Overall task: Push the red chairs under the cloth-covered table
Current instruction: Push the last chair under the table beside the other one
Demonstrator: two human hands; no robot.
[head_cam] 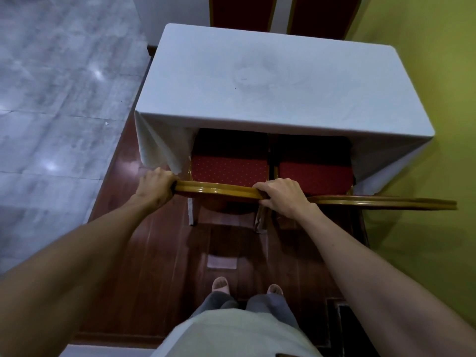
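Observation:
A table under a white cloth (270, 81) stands ahead of me. Two red chairs with gold frames sit side by side at its near edge, their seats partly beneath the top. The left chair (229, 168) has its curved gold backrest rail facing me. My left hand (154, 185) grips the rail's left end and my right hand (280, 195) grips its right end. The right chair (315, 173) stands untouched, its backrest rail (383, 202) reaching to the right.
Two more red chair backs (242, 11) rise beyond the table's far side. A yellow-green wall (438, 124) runs close along the right. Grey marble floor (56, 86) lies to the left, dark red wood floor (159, 240) under my bare feet.

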